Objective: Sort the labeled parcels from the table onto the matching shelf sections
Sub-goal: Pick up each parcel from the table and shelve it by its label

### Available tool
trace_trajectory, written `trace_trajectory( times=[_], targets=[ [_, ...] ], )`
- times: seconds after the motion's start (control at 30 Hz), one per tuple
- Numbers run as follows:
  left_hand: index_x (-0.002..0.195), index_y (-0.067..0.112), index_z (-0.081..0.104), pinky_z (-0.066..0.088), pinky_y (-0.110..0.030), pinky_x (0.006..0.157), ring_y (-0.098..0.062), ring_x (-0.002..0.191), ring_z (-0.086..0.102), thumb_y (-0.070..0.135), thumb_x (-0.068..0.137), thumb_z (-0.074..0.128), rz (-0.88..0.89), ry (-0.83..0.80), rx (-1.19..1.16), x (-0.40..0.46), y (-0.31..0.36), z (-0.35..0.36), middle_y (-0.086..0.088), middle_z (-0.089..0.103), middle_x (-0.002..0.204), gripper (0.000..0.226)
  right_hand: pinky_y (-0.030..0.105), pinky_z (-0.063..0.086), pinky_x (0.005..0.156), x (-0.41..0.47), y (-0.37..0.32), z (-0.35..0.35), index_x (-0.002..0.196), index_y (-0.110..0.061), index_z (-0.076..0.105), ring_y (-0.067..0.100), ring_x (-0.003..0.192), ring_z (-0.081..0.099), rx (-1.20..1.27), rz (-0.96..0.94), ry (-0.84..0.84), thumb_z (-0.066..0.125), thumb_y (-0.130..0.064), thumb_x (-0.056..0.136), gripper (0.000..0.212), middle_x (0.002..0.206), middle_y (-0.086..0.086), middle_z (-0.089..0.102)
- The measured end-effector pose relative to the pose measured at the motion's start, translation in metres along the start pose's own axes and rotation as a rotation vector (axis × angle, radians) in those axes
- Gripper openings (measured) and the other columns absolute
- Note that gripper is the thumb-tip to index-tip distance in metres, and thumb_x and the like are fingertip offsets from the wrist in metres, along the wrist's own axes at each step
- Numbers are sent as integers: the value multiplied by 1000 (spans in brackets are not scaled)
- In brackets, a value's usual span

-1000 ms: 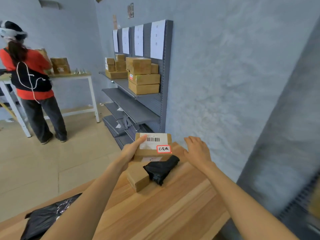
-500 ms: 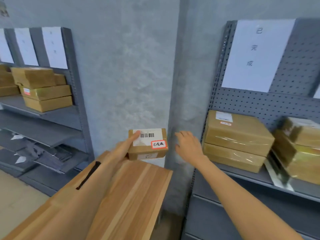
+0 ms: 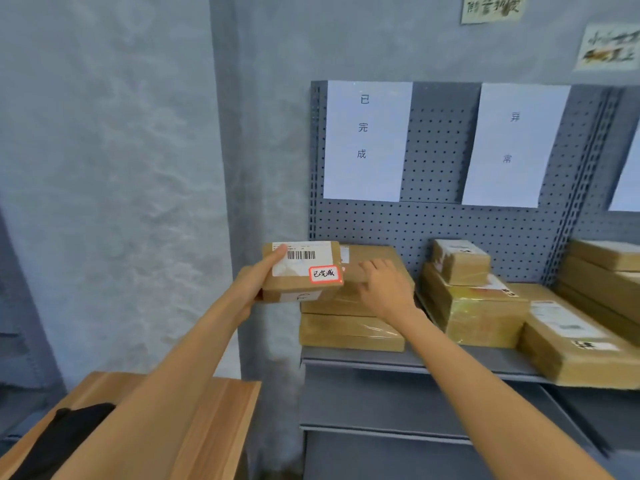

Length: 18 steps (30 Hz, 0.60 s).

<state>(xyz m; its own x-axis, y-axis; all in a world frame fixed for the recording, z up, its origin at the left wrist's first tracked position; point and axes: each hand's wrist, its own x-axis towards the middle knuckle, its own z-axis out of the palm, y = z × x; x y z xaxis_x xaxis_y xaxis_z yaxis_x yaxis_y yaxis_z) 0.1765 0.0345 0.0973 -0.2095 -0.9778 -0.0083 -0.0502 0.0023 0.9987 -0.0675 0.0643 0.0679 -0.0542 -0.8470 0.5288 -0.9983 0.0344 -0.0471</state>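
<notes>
My left hand [image 3: 254, 284] grips a small brown cardboard parcel [image 3: 300, 271] by its left end. The parcel carries a white barcode label and a red-edged handwritten sticker. It hangs in the air just left of the grey pegboard shelf [image 3: 408, 362], level with a stack of brown parcels [image 3: 349, 332] under the left paper sign [image 3: 365, 140]. My right hand [image 3: 384, 289] reaches forward with fingers spread and relaxed, over the top of that stack, right of the held parcel and holding nothing.
A second paper sign [image 3: 512, 143] hangs to the right, above more stacked parcels [image 3: 474, 306]. Further boxes [image 3: 602, 275] lie at the far right. The wooden table [image 3: 211, 420] corner with a black bag [image 3: 65, 434] is at the lower left. A wall pillar [image 3: 263, 133] stands left of the shelf.
The view has swung right from the table to the shelf. My left hand has carried the parcel up next to the left shelf section, and my right hand has reached over the stack there.
</notes>
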Motion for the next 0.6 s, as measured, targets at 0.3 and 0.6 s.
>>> trace_trajectory(
  times=[0.3,0.6],
  targets=[
    [113,19,70,53,-26,76,-14,92,70,60,83,60,87,-15,22,59,27,63,2,75,98,52,38,45,94,44,92,14,126,-8,56,27,119,46,32,123,-10,41,-21,98,35,127,9,57],
    [114,19,68,54,-27,81,-12,92,70,54,85,60,90,18,22,106,18,80,4,75,98,46,39,49,89,88,93,50,110,-8,65,27,113,51,127,90,-78,48,-16,93,25,117,9,62]
  ],
)
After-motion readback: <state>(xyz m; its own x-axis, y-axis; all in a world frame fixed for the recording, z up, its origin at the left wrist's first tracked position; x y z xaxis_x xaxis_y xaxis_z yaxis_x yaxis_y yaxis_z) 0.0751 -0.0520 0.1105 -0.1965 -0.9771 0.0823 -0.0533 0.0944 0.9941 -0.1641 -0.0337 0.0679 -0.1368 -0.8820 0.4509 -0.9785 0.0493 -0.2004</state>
